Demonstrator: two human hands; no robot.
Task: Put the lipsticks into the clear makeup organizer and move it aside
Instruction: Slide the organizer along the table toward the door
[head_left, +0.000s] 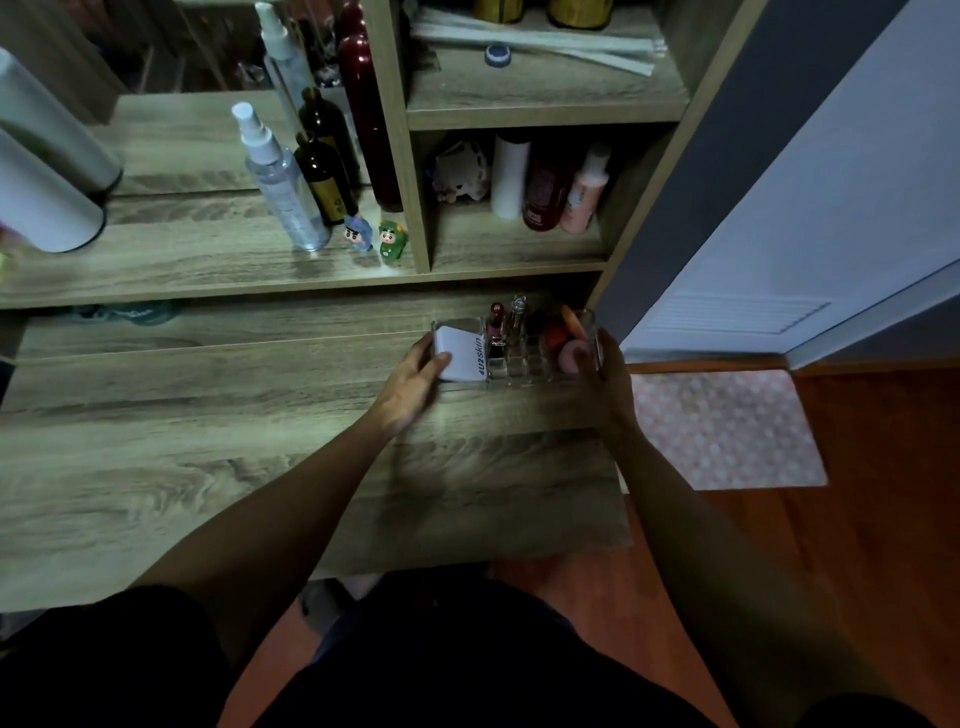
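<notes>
The clear makeup organizer (519, 371) stands at the far right of the wooden desk (208, 467), under the shelf. Two lipsticks stand upright in its middle slots: a dark red one (496, 325) and a clear-capped one (517, 317). A white box marked "4U2skin" (462, 356) fills its left part, and orange and pink sponges (569, 343) fill its right part. My left hand (415, 376) grips the organizer's left end, thumb on the white box. My right hand (605, 371) grips its right end.
On the shelf above stand a spray bottle (278, 176), dark bottles (322, 171), two small figurines (376, 239) and, in the cubby, more bottles (550, 187). A white cylinder (41, 192) lies at the left. The desk's right edge meets a door (831, 208); a pink mat (727, 428) lies on the floor.
</notes>
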